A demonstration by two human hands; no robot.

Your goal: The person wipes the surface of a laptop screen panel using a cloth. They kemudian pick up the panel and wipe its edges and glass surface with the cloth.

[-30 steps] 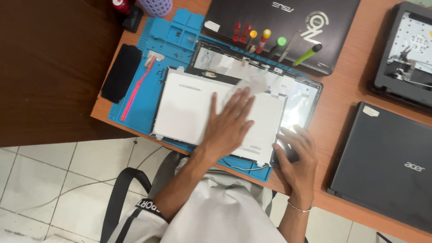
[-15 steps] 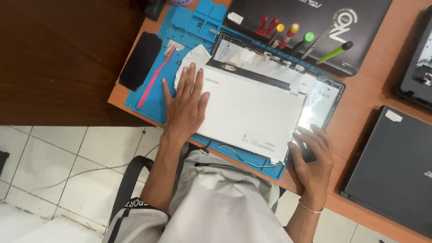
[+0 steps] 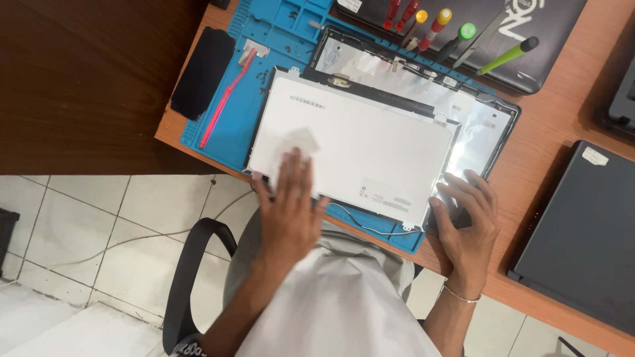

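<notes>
A white flat display panel [image 3: 370, 145] lies on a black laptop lid shell [image 3: 493, 129], which rests on a blue work mat [image 3: 264, 39]. My left hand [image 3: 291, 205] lies flat on the panel's near left edge, fingers pressing a crumpled white wipe [image 3: 299, 140] against it. My right hand [image 3: 466, 218] grips the near right corner of the lid shell, fingers curled over its rim. A thin white cable [image 3: 364, 226] runs along the panel's near edge.
A pink plastic pry tool [image 3: 225, 99] and a black oblong object [image 3: 202, 73] lie at the mat's left. Several coloured screwdrivers [image 3: 436, 26] rest on a dark closed laptop [image 3: 549, 39] at the back. Another black laptop [image 3: 582, 231] lies at the right. A chair arm [image 3: 192, 277] is below.
My left hand slid with the wipe from the panel's middle to its far left, then back to the near left edge. My right hand stayed on the lid corner.
</notes>
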